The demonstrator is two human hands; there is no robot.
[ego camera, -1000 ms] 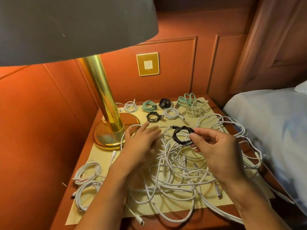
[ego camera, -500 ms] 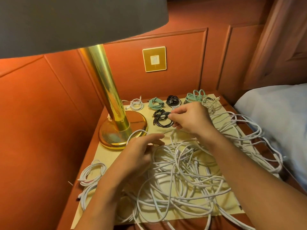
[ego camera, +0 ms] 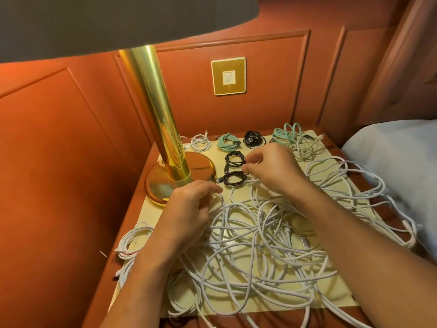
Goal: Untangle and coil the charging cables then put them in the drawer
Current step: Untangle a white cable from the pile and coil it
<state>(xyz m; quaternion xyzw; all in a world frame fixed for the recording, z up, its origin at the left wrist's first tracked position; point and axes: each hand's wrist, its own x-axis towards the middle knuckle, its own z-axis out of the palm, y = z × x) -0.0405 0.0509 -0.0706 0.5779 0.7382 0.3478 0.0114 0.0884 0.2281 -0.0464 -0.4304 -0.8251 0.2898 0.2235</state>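
A wooden desk (ego camera: 136, 209) carries a brass lamp (ego camera: 160, 119) and a pale mat (ego camera: 151, 214). A loose white cable tangle (ego camera: 260, 245) sprawls over the mat's near half. The left hand (ego camera: 189, 209) rests curled on the tangle's left edge; whether it grips a strand I cannot tell. The right hand (ego camera: 272, 166) pinches the right rim of a black coil (ego camera: 233, 179). The coil lies flat, its oval running left-right and its plug pointing toward the lamp's base.
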